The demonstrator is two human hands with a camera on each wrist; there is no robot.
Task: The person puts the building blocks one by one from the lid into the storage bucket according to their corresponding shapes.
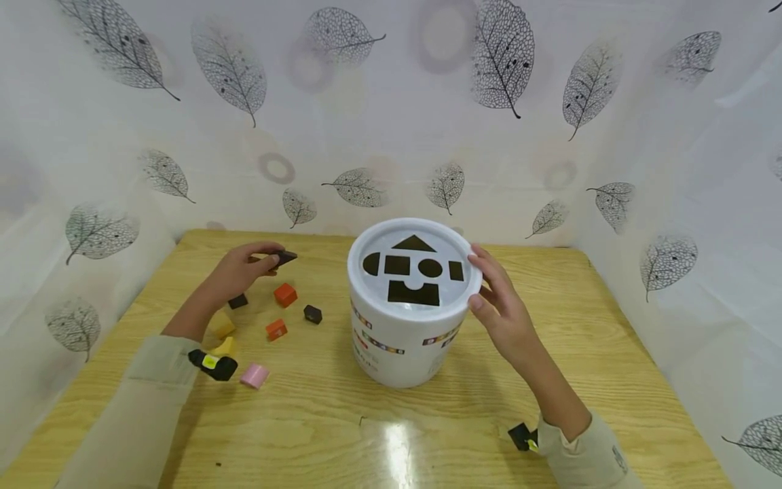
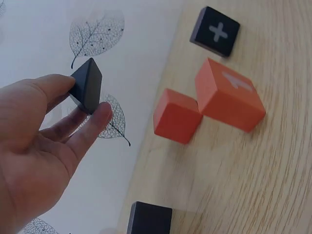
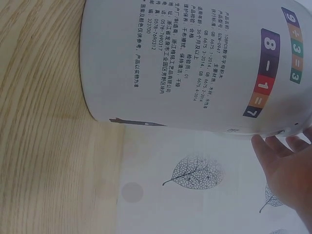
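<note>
Thumb and fingertips of my left hand (image 1: 246, 268) pinch a black triangular block (image 2: 88, 87), raised over the left part of the table. Below and beside that hand lie orange-red blocks (image 2: 229, 95), a black block with a white plus sign (image 2: 216, 31) and another black block (image 2: 150, 219). My right hand (image 1: 504, 309) touches the right rim of a white bucket (image 1: 397, 353), its fingers spread along the edge. The bucket stands upright, its lid (image 1: 449, 299) cut with several shaped holes, including a triangle, a circle and a square.
Yellow blocks (image 1: 221, 326) and a pink block (image 1: 254, 375) lie near the left forearm on the wooden table (image 1: 293, 435). A white leaf-patterned sheet (image 1: 391, 136) rises behind the table and along its sides. Each sleeve cuff has a black camera near it.
</note>
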